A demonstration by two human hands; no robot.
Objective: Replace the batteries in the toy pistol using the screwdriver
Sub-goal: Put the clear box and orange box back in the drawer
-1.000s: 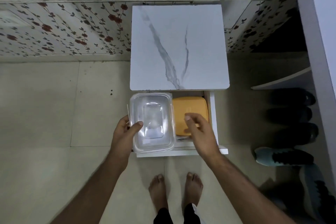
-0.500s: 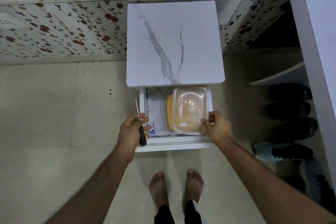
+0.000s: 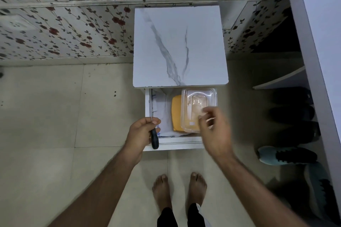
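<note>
Open drawer (image 3: 147, 108) under a marble-topped cabinet (image 3: 180, 46), two hands above it.
Clear container (image 3: 195, 105) lies beyond the blurred, loosely curled right hand (image 3: 215, 131); left hand (image 3: 141, 132) grips the screwdriver (image 3: 154, 140) (black handle toward the wrist).

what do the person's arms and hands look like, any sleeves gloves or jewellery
Both forearms are bare as far as the frame shows, with no sleeves in view. The left hand and right hand wear no gloves, and no rings, watch or wristband can be seen. The right hand is motion-blurred, so small details there are unclear.
</note>
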